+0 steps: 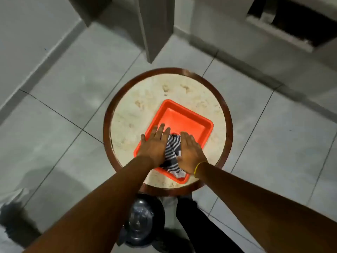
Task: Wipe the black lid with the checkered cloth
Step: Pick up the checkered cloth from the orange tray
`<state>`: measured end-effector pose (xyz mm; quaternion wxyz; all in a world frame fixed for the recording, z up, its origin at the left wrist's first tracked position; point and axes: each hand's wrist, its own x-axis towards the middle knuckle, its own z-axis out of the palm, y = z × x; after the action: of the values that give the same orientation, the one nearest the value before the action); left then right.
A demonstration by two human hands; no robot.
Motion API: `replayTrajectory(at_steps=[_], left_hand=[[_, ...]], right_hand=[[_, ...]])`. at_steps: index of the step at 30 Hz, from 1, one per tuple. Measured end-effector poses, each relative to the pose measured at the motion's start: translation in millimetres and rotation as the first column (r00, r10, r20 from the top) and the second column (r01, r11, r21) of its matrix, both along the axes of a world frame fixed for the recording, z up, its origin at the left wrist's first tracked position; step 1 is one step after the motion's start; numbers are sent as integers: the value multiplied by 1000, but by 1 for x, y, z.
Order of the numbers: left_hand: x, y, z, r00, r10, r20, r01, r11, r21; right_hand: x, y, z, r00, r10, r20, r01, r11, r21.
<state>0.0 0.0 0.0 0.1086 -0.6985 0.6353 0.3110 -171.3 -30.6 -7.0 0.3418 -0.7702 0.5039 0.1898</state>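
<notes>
A black-and-white patterned cloth lies bunched in the near end of an orange plastic tray on a small round table. My left hand lies flat with fingers spread over the cloth's left side and the tray's near-left rim. My right hand rests flat on the cloth's right side, thumb against the fabric. No fingers curl around the cloth. A small dark patch shows at the cloth's far edge; whether it is the black lid I cannot tell. Anything beneath the cloth is hidden.
The table has a pale stone top and a dark wooden rim. A dark round shiny object sits on the tiled floor just under the table's near edge, beside my dark trouser leg. Grey walls and a pillar stand beyond.
</notes>
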Motion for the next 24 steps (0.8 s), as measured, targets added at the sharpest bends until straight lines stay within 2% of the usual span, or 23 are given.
replayTrajectory(at_steps=[1,4,8,11,15,18,21,24], left_hand=[[-3,-3,-19,999,-42,3,42,999,32],[-4,-10,-53,994,-107,-1,107,994,20],[-4,-14,-74,969,-228,98,238,966,-101],[-4,-16,-75,959,-265,98,273,958,-85],[-7,-12,-66,954,-293,56,296,954,-56],[2,2,-49,971,-237,27,238,955,-175],[24,20,-22,995,-96,-15,84,932,-351],[58,47,15,998,42,-45,-57,904,-423]], right_hand=[[3,0,-18,999,40,-12,-40,998,-43],[11,-2,-40,999,17,48,-10,991,-131],[21,-1,-63,1000,-8,1,8,967,-255],[22,-1,-70,998,-53,-23,48,979,-200],[12,-5,-65,998,35,-44,-44,973,-225],[20,-17,-37,983,177,-59,-186,943,-277],[40,-24,0,960,265,90,-219,912,-348],[74,-14,33,906,379,188,-237,823,-516]])
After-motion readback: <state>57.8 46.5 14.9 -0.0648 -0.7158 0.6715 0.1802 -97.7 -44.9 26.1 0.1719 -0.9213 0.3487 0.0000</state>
